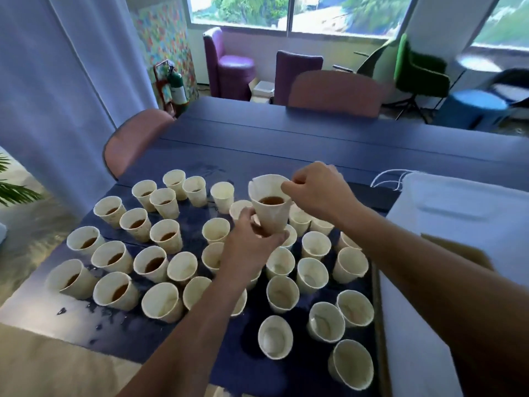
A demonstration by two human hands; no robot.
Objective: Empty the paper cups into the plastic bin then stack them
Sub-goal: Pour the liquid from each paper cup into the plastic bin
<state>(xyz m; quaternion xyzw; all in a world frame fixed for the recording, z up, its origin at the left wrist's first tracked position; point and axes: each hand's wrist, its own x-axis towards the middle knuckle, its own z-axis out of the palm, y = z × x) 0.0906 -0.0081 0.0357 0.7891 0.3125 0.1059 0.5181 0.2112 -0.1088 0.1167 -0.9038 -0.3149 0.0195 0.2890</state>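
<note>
- We find one paper cup [270, 209] raised above the others, holding brown liquid, upright with a slight tilt.
- The left hand [249, 242] grips this cup round its lower part, fingers curled under the base.
- The right hand [317, 191] pinches the cup's rim on its right side, between thumb and fingers.
- The lifted cup thus sits between the two hands, left below, right above and beside.
- We note many further cups [160, 262] standing on the blue table [286, 144]; those to the left show brown liquid, those to the right appear empty.
- Drops of spilled liquid [94, 322] lie on the table's near left edge.
- The plastic bin [458, 213], pale and translucent, stands at the right, well apart from the lifted cup.
- Beneath the bin we see a brown cardboard edge [463, 250].
</note>
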